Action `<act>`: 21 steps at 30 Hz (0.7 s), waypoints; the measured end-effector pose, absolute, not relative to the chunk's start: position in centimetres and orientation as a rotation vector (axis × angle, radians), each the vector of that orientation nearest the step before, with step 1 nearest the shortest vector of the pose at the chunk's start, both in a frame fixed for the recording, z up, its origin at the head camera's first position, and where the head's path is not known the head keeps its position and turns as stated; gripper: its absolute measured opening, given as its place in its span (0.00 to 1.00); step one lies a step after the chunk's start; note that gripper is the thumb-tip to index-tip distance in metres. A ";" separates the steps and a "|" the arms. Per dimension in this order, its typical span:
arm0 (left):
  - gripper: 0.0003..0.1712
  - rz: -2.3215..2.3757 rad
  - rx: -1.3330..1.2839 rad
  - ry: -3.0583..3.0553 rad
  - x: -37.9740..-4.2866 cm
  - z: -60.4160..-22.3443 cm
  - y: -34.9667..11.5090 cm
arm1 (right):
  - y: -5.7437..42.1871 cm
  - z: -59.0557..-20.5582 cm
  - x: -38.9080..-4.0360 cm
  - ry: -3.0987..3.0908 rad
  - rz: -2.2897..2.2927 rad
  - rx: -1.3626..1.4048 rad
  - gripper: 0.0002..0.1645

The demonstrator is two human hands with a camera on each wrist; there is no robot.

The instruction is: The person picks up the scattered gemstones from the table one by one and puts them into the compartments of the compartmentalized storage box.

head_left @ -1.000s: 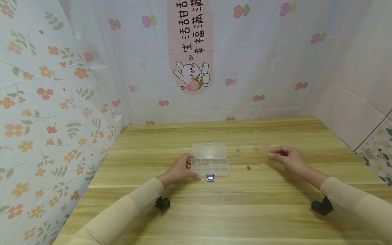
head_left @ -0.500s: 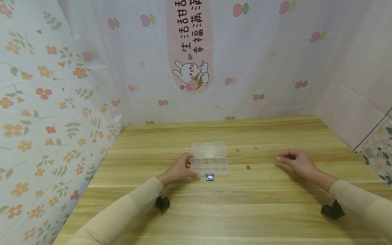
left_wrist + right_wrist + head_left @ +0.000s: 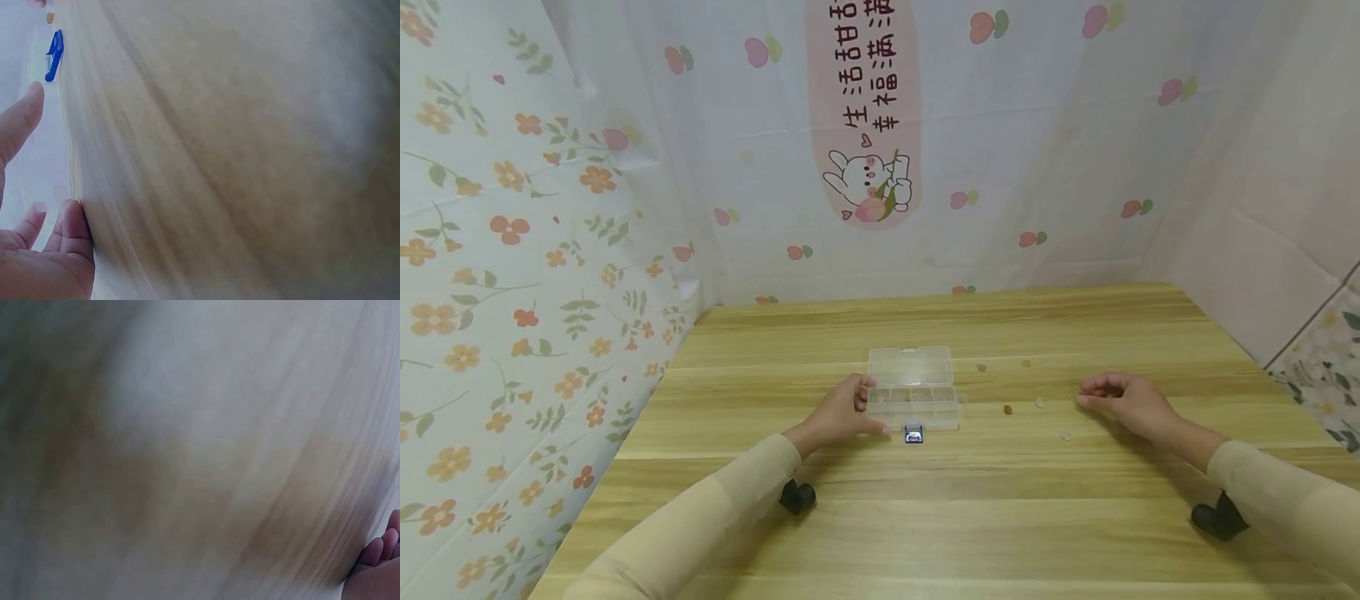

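Note:
A clear plastic compartment box (image 3: 924, 412) stands with its lid (image 3: 910, 367) raised at the back and a blue latch (image 3: 913, 434) folded down in front. Its left end is gripped by my left hand (image 3: 838, 414), thumb at the front and fingers behind. To the right, my right hand (image 3: 1127, 404) has thumb and fingertips together low over the table, pinching at the spot of a small pale stone, which they hide. Several small stones lie between box and hand, among them a brown stone (image 3: 1008, 409) and a whitish stone (image 3: 1067, 436). The right wrist view shows only curled fingers (image 3: 375, 551).
Farther back on the wooden table (image 3: 880, 525) lie a greyish stone (image 3: 982, 367) and a tan stone (image 3: 1026, 363). Another pale stone (image 3: 1039, 402) is near the brown one. Printed cloth (image 3: 760, 167) hangs behind the table and at the left.
My right hand has shifted right and lowered its fingertips onto a pale stone that was visible before and is now covered. The left hand and the box have stayed put.

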State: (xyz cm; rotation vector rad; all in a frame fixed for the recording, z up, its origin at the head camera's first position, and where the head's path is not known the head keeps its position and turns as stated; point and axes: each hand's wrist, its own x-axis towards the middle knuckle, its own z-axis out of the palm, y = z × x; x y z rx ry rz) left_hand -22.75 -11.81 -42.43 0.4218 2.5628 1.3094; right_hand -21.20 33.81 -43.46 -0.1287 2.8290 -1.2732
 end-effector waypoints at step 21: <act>0.42 1.310 0.419 2.567 -22.7 -42.4 -11.7 | 34.0 -44.1 -21.2 2.863 -1.194 -0.172 0.25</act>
